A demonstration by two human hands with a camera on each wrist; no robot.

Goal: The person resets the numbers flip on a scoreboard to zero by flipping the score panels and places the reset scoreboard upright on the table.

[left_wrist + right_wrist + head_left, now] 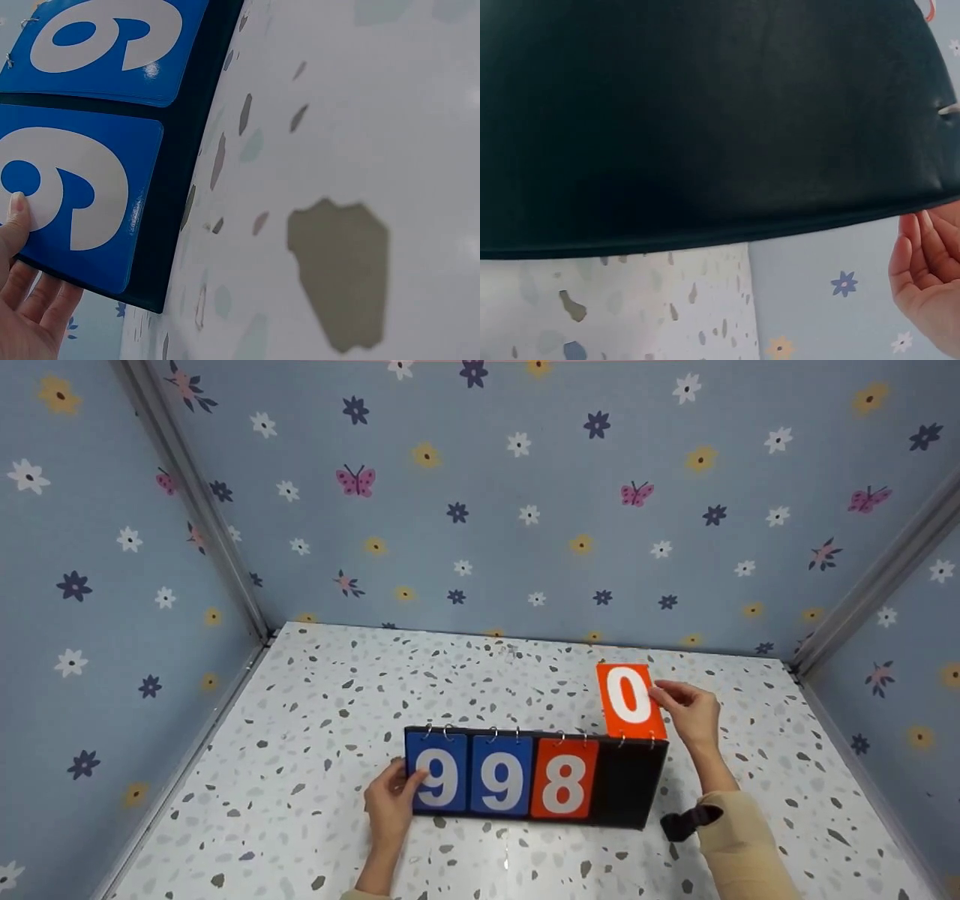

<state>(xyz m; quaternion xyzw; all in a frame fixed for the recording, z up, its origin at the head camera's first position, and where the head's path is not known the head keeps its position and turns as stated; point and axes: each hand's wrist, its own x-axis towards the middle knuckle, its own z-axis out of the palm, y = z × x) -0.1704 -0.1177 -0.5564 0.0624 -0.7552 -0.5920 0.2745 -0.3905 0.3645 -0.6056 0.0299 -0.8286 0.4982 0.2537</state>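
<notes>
A black flip scoreboard [626, 787] stands on the speckled tabletop, its number cards hung on metal rings along the top edge. Two blue cards [501, 776] both read 9, and a red card [564, 778] beside them reads 8. My left hand [390, 802] grips the board's left end, thumb on the front of the outer blue card [90, 195] and fingers behind. At the right end, a red 0 card [631, 701] is raised above the top edge. My right hand [690, 716] pinches its right edge. In the right wrist view the board hides part of that hand [930, 277].
The white speckled table [330, 682] meets a flower-patterned back wall [495, 555], with side walls and grey metal posts [199, 495] at left and right. A black strap [682, 823] hangs by the right sleeve [742, 840].
</notes>
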